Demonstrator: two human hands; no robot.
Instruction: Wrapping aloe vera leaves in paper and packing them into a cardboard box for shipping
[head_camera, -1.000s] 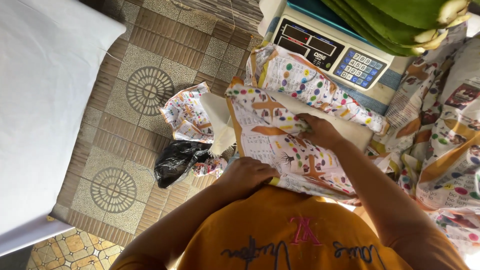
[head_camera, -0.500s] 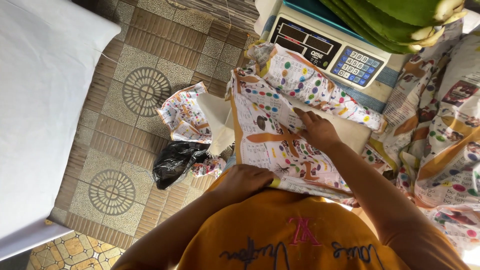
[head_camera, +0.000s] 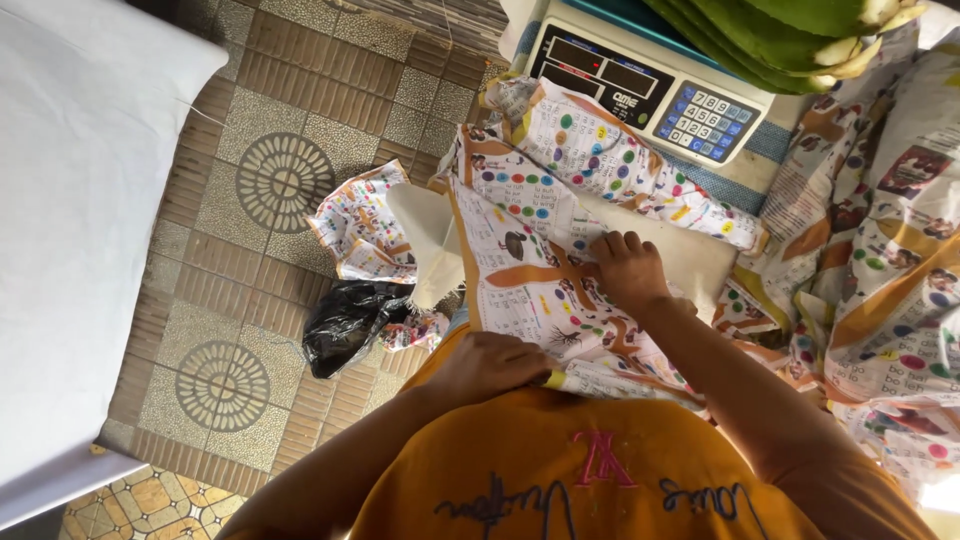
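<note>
A tiled floor (head_camera: 300, 130) of brown ribbed tiles and grey round-patterned ones is lying in bright daylight. Left of it a white sheet (head_camera: 80, 200) is covering a flat piece of furniture, and a black plastic bag (head_camera: 345, 322) is lying crumpled on the floor's right edge.

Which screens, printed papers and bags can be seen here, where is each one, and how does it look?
Weighing scale: top centre, white, dark display, blue keypad.
Printed sheet: under both hands, white with coloured dots, orange bands.
Crumpled printed paper: on the tiled floor, same pattern.
Black plastic bag: on the floor, crumpled, shiny.
</note>
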